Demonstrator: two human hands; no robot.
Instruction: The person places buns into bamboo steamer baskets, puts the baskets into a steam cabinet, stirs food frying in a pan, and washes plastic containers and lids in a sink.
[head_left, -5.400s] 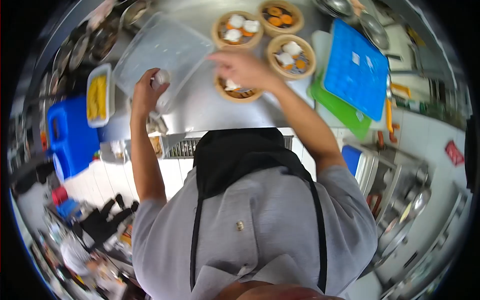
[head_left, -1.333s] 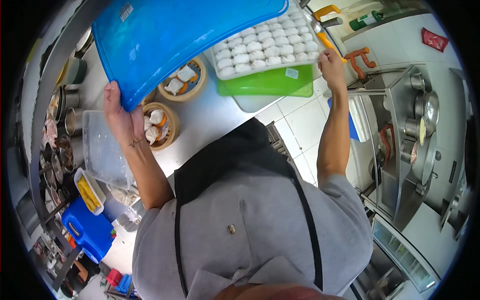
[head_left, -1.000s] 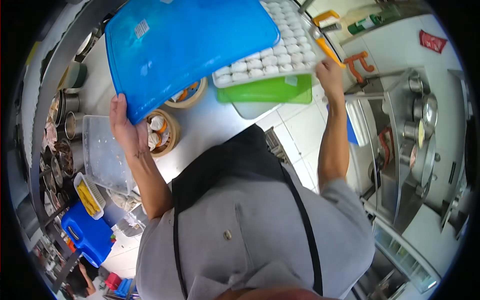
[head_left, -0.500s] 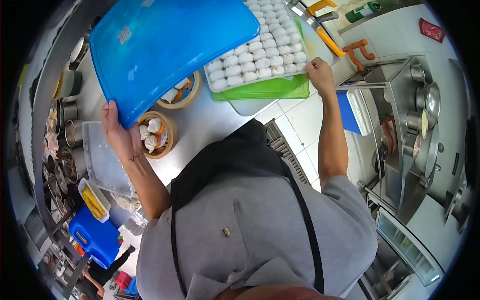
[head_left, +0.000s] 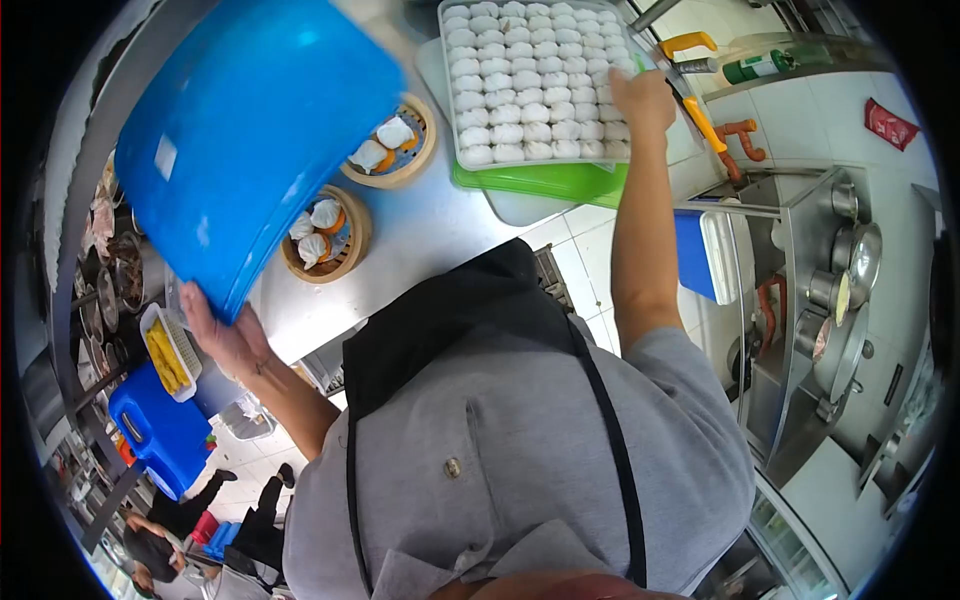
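Two edges: left hand [head_left: 222,338] closed on glossy blue lid's [head_left: 250,150] corner; right hand [head_left: 643,100] curled at tray's [head_left: 545,161] side, grip unclear. Bare counter [head_left: 420,222] nearest apron [head_left: 440,335]. Dumplings [head_left: 535,90] white, tightly rowed.

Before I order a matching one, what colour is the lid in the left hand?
The lid is blue with a white label, shown best in the head view.

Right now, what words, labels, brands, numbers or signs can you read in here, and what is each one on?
None can be read.
Blue lid: a white sticker, too blurred to read.
Green bottle: any print is too small to read.
Red packet: any print is too small to make out.
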